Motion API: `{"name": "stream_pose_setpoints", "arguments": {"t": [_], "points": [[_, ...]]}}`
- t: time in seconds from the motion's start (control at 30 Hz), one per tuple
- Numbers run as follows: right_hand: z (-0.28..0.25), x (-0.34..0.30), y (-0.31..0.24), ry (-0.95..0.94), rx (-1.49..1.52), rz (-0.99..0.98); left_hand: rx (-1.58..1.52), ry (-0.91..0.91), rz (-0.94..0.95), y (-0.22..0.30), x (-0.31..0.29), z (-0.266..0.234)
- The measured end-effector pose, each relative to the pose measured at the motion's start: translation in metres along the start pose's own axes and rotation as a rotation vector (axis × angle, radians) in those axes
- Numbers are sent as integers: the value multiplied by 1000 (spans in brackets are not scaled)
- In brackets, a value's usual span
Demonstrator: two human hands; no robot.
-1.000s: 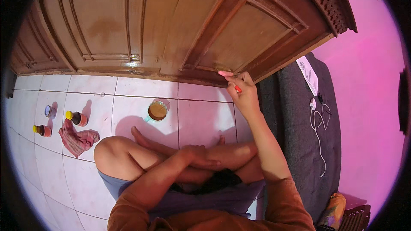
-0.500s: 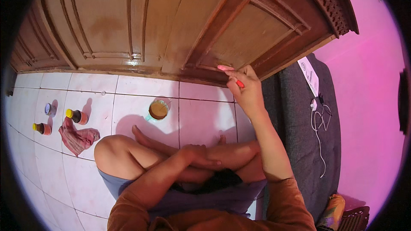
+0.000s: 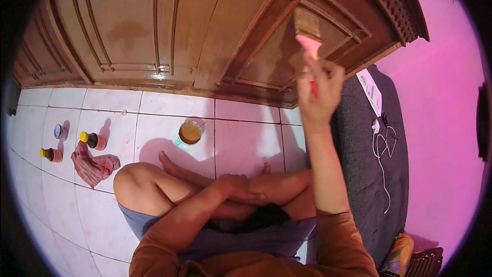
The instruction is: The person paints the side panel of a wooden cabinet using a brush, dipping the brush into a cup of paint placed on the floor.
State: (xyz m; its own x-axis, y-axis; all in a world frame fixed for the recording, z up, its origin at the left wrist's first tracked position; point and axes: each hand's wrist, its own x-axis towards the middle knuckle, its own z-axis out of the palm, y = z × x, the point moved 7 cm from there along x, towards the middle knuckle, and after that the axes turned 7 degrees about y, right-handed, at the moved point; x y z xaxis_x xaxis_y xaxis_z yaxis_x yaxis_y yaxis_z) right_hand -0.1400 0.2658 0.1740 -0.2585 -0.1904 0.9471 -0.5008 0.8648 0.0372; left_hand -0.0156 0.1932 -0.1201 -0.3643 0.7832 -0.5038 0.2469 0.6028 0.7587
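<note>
A paintbrush (image 3: pixel 309 38) with pale bristles and a pink and red handle is in my right hand (image 3: pixel 321 90), its fingers closed round the handle. The bristles are up against the recessed panel (image 3: pixel 279 54) of the brown wooden furniture; whether they touch it I cannot tell for sure. My left hand (image 3: pixel 240 187) lies over my crossed legs, fingers stretched out and holding nothing. A light green cup (image 3: pixel 190 133) of brown liquid stands on the floor between my feet and the wooden front.
At the left are two dark bottles with yellow caps, the nearer-in one (image 3: pixel 92 140) beside a crumpled red cloth (image 3: pixel 95 165), and a small round container (image 3: pixel 60 132). A dark grey cushion (image 3: pixel 361 174) along the right bears a paper (image 3: pixel 370 91) and a white cable (image 3: pixel 382 174).
My right hand has moved up and to the right with the paintbrush, from the panel's lower edge to its upper part. My left hand has stayed where it was.
</note>
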Motion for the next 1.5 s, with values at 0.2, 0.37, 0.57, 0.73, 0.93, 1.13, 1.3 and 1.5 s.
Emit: {"name": "stream_pose_setpoints", "arguments": {"t": [0.2, 0.37, 0.57, 0.73, 0.93, 1.13, 1.3, 1.5], "points": [[49, -87, -2, -275, 31, 158, -37, 29, 83, -20, 24, 25], [43, -105, -4, -465, 167, 311, -12, -48, 4, 8, -9, -7], [39, -47, 12, -472, 340, 398, -26, 10, 0, -1, 3, 2], [9, 42, 12, -330, 258, 293, 29, -63, -11, 7, -7, 0], [-9, 32, -4, -86, 97, 23, -37, -47, 52, 11, -18, -7], [40, -91, -1, -305, 168, 146, -93, 51, 58, 6, -6, 3], [34, -155, -12, -438, 269, 383, -6, 24, -65, 0, 10, 9], [-10, -146, 3, -409, 395, 734, 160, 5, -140, -17, 15, 12]]}}
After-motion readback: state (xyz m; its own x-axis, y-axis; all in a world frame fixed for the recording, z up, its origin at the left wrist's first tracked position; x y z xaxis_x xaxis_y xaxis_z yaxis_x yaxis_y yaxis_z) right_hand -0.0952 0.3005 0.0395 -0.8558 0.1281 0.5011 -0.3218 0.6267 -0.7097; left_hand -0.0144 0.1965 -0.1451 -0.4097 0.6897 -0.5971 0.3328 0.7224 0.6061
